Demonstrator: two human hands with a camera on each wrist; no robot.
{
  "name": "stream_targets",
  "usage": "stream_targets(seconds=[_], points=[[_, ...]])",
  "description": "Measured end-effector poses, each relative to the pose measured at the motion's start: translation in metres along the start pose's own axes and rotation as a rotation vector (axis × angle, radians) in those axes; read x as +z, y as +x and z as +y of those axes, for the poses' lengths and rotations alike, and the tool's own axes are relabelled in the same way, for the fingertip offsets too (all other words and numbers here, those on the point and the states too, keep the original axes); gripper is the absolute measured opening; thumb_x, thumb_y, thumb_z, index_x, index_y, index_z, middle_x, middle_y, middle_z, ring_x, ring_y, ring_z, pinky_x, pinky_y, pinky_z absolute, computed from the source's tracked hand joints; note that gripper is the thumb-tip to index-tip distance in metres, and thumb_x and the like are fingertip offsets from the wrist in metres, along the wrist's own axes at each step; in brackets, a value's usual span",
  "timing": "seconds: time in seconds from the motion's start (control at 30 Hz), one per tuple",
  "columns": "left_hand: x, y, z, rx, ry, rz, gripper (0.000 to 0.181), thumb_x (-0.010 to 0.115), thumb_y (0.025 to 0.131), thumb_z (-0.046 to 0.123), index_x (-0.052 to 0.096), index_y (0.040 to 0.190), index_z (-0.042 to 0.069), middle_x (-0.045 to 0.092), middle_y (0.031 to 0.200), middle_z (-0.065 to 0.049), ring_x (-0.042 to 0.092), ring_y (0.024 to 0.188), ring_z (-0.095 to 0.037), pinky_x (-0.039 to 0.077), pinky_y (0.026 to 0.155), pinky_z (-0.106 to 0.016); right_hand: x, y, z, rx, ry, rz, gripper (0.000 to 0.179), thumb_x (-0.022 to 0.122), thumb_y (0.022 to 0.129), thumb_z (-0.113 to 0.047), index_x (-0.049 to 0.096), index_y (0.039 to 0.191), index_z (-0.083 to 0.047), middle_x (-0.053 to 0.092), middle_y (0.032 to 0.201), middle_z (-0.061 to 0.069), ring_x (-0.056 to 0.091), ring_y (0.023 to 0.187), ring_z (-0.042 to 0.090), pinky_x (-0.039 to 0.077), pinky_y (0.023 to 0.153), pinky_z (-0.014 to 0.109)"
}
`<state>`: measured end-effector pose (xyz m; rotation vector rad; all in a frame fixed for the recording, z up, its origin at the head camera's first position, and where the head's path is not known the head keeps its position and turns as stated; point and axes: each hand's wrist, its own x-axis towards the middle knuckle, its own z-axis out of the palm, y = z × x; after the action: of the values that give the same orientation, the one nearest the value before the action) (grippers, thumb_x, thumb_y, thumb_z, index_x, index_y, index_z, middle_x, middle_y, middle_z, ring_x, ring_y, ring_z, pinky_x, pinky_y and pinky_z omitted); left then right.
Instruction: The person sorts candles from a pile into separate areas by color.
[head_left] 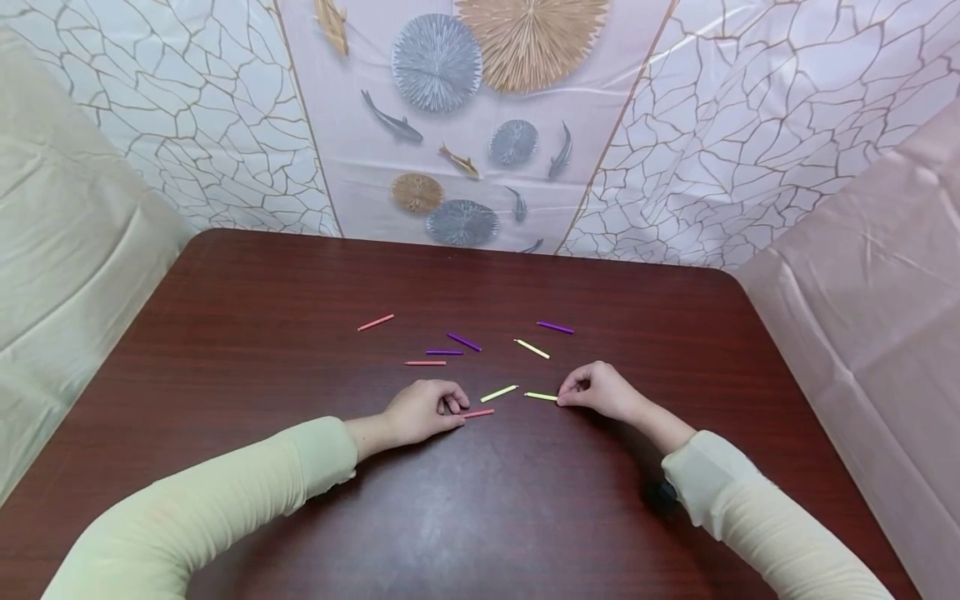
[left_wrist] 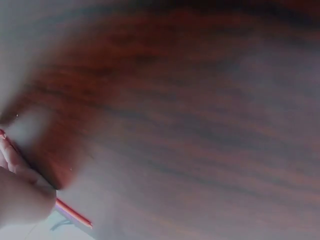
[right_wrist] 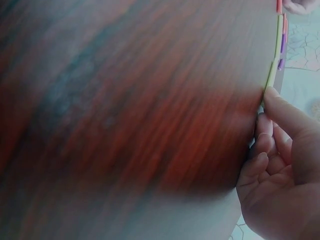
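Observation:
My left hand (head_left: 423,412) pinches the near end of a small red candle (head_left: 478,413) at the table's middle. In the left wrist view part of that hand (left_wrist: 25,197) shows in the lower left corner, the red candle (left_wrist: 75,214) reaching past a fingertip. To the right, thumb and finger of my right hand (head_left: 600,390) pinch the right end of a yellow-green candle (head_left: 542,397). The right wrist view shows this hand (right_wrist: 280,165) with its thumb at the candle's end (right_wrist: 269,82). Another yellow-green candle (head_left: 498,393) lies between the two hands.
Farther back on the dark wooden table (head_left: 450,517) lie a third yellow-green candle (head_left: 532,348), three purple candles, one at the right (head_left: 556,327), and two red candles, one nearer (head_left: 425,363) and one farther left (head_left: 376,322). Patterned cloth (head_left: 465,125) hangs behind the table.

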<state>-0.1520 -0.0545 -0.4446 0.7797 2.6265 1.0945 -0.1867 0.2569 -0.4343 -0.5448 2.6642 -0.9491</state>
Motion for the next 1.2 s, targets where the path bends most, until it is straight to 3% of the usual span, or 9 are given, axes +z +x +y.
stream_targets(seconds=[0.6, 0.93, 1.2], points=[[-0.001, -0.001, 0.000, 0.033, 0.051, 0.005, 0.004, 0.070, 0.080, 0.016, 0.068, 0.083, 0.014, 0.062, 0.075, 0.007, 0.050, 0.066, 0.001, 0.039, 0.060, -0.015, 0.000, 0.000, -0.001, 0.009, -0.017, 0.002, 0.008, 0.075, 0.076, -0.015, 0.072, 0.074, -0.007, 0.066, 0.067, -0.001, 0.045, 0.059, -0.001, 0.038, 0.057, 0.018], [0.000, 0.000, -0.001, 0.026, 0.067, 0.006, 0.004, 0.069, 0.080, 0.017, 0.068, 0.083, 0.015, 0.061, 0.075, 0.008, 0.049, 0.066, 0.001, 0.039, 0.060, -0.015, -0.002, 0.001, -0.002, -0.058, -0.054, 0.000, 0.007, 0.074, 0.078, -0.013, 0.070, 0.075, -0.007, 0.067, 0.068, 0.000, 0.047, 0.061, -0.002, 0.041, 0.060, 0.017], [0.000, 0.000, -0.002, 0.039, 0.079, 0.003, 0.005, 0.068, 0.080, 0.018, 0.068, 0.085, 0.017, 0.061, 0.076, 0.009, 0.049, 0.067, 0.001, 0.039, 0.061, -0.015, -0.012, 0.019, -0.012, -0.075, -0.062, 0.050, 0.006, 0.074, 0.078, -0.014, 0.071, 0.075, -0.009, 0.069, 0.071, 0.000, 0.050, 0.066, 0.000, 0.042, 0.066, 0.018]])
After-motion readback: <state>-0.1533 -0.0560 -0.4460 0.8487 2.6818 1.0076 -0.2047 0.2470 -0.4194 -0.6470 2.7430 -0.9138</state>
